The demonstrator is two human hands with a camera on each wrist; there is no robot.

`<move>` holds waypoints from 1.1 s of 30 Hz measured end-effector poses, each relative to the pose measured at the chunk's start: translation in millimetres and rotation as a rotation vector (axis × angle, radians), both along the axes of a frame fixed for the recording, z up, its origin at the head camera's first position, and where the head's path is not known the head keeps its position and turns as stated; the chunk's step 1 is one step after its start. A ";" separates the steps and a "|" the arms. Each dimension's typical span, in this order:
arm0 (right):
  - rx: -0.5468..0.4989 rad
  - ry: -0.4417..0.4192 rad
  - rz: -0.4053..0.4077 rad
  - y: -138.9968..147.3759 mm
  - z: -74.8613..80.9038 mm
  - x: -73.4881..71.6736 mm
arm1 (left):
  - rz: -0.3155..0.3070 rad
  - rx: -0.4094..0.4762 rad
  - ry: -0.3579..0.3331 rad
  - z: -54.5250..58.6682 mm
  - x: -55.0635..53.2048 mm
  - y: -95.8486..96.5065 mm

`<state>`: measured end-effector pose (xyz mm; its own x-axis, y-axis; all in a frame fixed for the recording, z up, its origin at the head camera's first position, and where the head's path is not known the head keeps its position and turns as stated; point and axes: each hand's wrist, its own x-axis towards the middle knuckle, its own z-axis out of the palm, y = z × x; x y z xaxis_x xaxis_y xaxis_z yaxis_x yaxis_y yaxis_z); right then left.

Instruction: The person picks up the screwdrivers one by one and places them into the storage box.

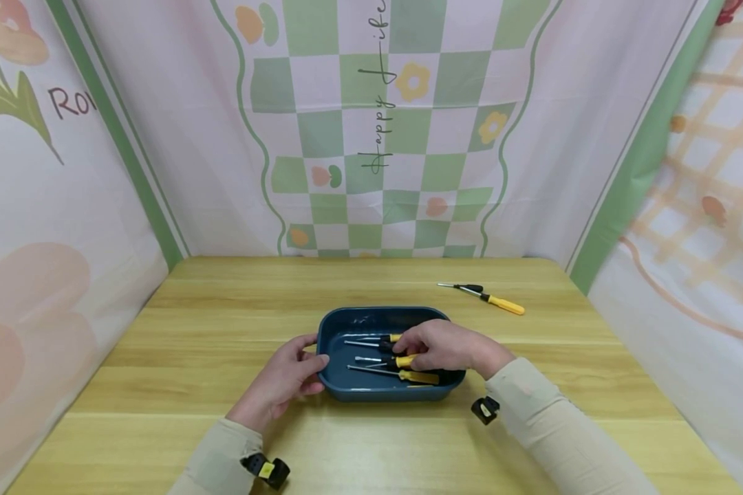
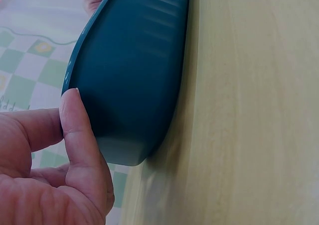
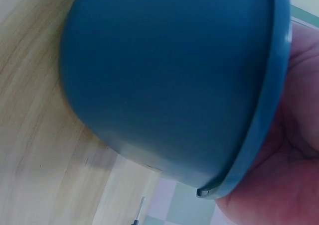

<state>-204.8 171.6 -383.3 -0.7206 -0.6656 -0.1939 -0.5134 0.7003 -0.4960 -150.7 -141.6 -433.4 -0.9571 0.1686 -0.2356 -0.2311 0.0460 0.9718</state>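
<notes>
A dark blue rectangular tray [image 1: 384, 394] stands on the wooden table with several screwdrivers inside. My left hand [image 1: 287, 375] grips the tray's left end, the thumb over its rim and the other fingers outside. In the left wrist view, fingertips of the left hand [image 2: 75, 155] press the outer wall. Over the tray's right end, my right hand [image 1: 446, 346] reaches in with bent fingers around a yellow-and-black screwdriver [image 1: 402, 361]. Beside its fingertips lies a black-handled screwdriver [image 1: 384, 346]. Nearer the front wall lies another yellow screwdriver [image 1: 417, 377]. The tray wall [image 3: 164, 75] hides the right fingertips in the right wrist view.
Behind the tray to the right, a yellow-handled screwdriver [image 1: 504, 304] and a smaller black-handled one [image 1: 470, 288] lie touching on the table [image 1: 235, 302]. Printed cloth hangings [image 1: 384, 137] enclose the table at the back and both sides.
</notes>
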 end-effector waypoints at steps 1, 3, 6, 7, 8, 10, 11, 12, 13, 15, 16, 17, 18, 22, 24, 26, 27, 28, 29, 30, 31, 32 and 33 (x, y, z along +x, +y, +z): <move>0.001 0.000 -0.003 0.0 -0.1 0.1 | 0.000 0.000 0.000 0.1 -0.1 0.0; 0.003 -0.004 -0.010 0.0 -0.3 0.0 | -0.001 0.000 0.000 0.0 -0.2 0.0; -0.007 -0.013 -0.015 0.1 -0.6 -0.3 | 0.000 0.000 -0.001 0.1 0.0 -0.1; -0.013 -0.016 -0.015 0.3 -0.9 -0.4 | 0.000 0.000 -0.001 0.1 0.1 -0.2; -0.019 -0.018 -0.016 0.4 -0.9 -0.5 | 0.000 0.000 -0.001 0.0 0.1 -0.2; -0.029 -0.021 -0.016 0.7 -1.1 -0.5 | 0.001 0.000 -0.001 0.1 0.3 -0.3; -0.032 -0.022 -0.017 0.8 -1.0 -0.6 | 0.001 0.001 -0.001 0.1 0.3 -0.4; -0.035 -0.022 -0.016 0.9 -1.0 -0.5 | 0.001 0.000 -0.001 0.1 0.4 -0.4; -0.034 -0.020 -0.016 0.9 -0.9 -0.6 | 0.001 0.000 0.000 0.1 0.3 -0.4; -0.031 -0.019 -0.016 0.8 -0.6 -0.6 | 0.001 0.001 0.001 0.0 0.3 -0.3; -0.030 -0.018 -0.015 0.8 -0.6 -0.6 | 0.002 0.001 0.001 0.0 0.4 -0.3; -0.029 -0.017 -0.014 0.8 -0.5 -0.6 | 0.001 0.001 0.002 -0.1 0.4 -0.3; -0.028 -0.015 -0.012 0.7 -0.5 -0.6 | 0.001 0.002 0.002 -0.2 0.4 -0.3; -0.032 -0.012 -0.007 0.6 -0.8 -0.9 | -0.001 0.006 0.002 -0.3 0.4 -0.4; -0.035 -0.013 -0.008 0.6 -0.9 -1.1 | -0.003 0.009 0.002 -0.4 0.3 -0.5; -0.038 -0.015 -0.011 0.7 -1.1 -1.4 | -0.005 0.011 0.002 -0.4 0.3 -0.6; -0.039 -0.015 -0.013 0.7 -1.2 -1.6 | -0.006 0.012 0.002 -0.5 0.3 -0.6; -0.041 -0.014 -0.013 0.7 -1.3 -1.7 | -0.006 0.011 0.002 -0.4 0.3 -0.7; -0.043 -0.015 -0.015 0.7 -1.4 -1.8 | -0.006 0.011 0.001 -0.4 0.4 -0.8; -0.045 -0.013 -0.016 0.7 -1.5 -1.8 | -0.007 0.011 0.001 -0.4 0.4 -0.8; -0.048 -0.013 -0.017 0.8 -1.6 -1.9 | -0.007 0.010 0.001 -0.4 0.5 -0.9; -0.051 -0.012 -0.018 0.8 -1.6 -1.9 | -0.008 0.009 0.001 -0.4 0.5 -0.9; -0.051 -0.010 -0.021 0.9 -1.4 -1.9 | -0.008 0.009 0.001 -0.5 0.6 -1.0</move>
<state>-206.6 172.5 -384.7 -0.7328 -0.6595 -0.1674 -0.4936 0.6847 -0.5362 -150.2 -142.5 -433.9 -0.9560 0.1785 -0.2329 -0.2296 0.0392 0.9725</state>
